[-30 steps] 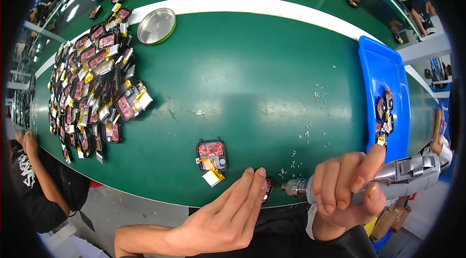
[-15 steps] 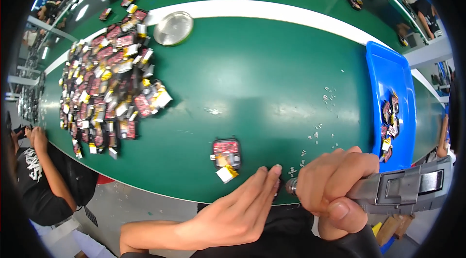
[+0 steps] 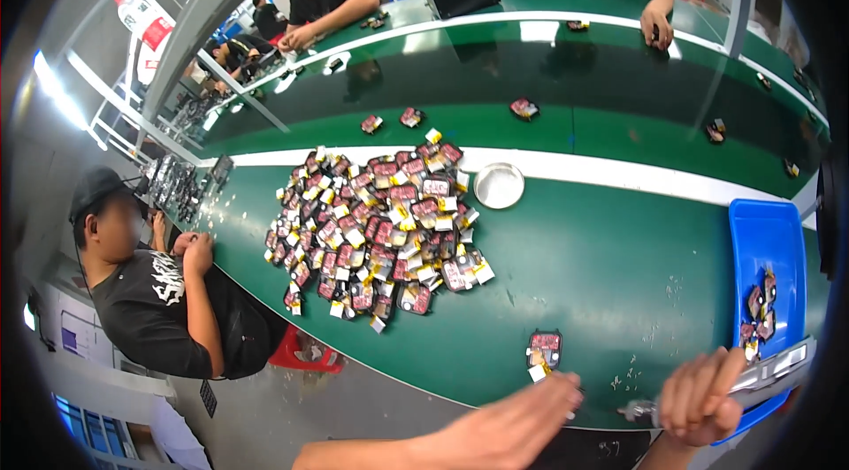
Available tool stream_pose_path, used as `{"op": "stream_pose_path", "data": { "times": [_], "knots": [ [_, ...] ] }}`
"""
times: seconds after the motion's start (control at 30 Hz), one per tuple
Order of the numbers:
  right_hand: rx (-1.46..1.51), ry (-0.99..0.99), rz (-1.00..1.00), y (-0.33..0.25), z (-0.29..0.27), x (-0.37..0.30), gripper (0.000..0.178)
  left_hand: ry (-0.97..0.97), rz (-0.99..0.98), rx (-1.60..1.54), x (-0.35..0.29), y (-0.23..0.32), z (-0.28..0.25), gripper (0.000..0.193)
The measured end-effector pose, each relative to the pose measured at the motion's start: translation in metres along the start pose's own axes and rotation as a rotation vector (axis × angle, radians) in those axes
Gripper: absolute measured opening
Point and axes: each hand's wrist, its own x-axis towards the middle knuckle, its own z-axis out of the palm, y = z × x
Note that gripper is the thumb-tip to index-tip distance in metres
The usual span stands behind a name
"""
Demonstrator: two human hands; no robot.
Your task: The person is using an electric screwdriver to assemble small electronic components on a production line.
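Observation:
My left hand [image 3: 517,426] is low at the table's front edge, its fingers pressed together around something I cannot make out. My right hand [image 3: 699,399] is closed around a grey hand-held tool [image 3: 771,374]. The tool's narrow tip [image 3: 638,412] points left toward my left fingertips, with a gap between them. Just beyond my left fingertips lies a single small electronic part [image 3: 545,348], with a black frame, a reddish face and a yellow-and-white tab. A large heap of similar parts [image 3: 380,227] spreads over the green table to the left.
A round metal dish [image 3: 499,186] stands behind the heap. At the right is a blue tray [image 3: 766,227] with several parts inside. White scraps [image 3: 669,293] dot the green table [image 3: 584,249]. A co-worker [image 3: 168,293] sits at the left; others work across a dark green belt [image 3: 460,81].
My view has swung up and left, so the table's contents appear farther right and the co-workers come into sight. Both hands stay near the front edge, and the tool remains in my right hand.

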Motion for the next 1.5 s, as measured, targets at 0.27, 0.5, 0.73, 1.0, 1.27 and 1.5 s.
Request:
{"op": "stream_pose_path", "data": {
  "times": [0.27,0.5,0.73,1.0,1.27,1.5],
  "knots": [
    [0.089,0.336,0.025,-0.005,-0.034,-0.035,0.015,0.22,-0.693,0.347,-0.064,-0.181,-0.056,0.042],
    [0.17,0.518,0.167,-0.012,-0.029,-0.044,0.012,0.307,-0.687,0.259,-0.002,-0.257,-0.07,0.036],
    [0.286,0.564,0.182,-0.005,-0.032,-0.05,0.012,0.111,-0.848,0.248,-0.001,-0.415,-0.027,0.053],
    [0.246,0.589,0.2,-0.002,-0.03,-0.048,0.012,-0.056,-0.92,0.199,0.012,-0.434,-0.012,0.041],
    [0.245,0.578,0.234,-0.004,-0.031,-0.043,0.013,0.005,-0.608,0.165,0.04,-0.391,0.005,0.036],
    [0.275,0.558,0.241,-0.007,-0.031,-0.049,0.012,-0.141,-0.747,0.362,0.051,-0.406,0.017,0.033]
  ]
}}
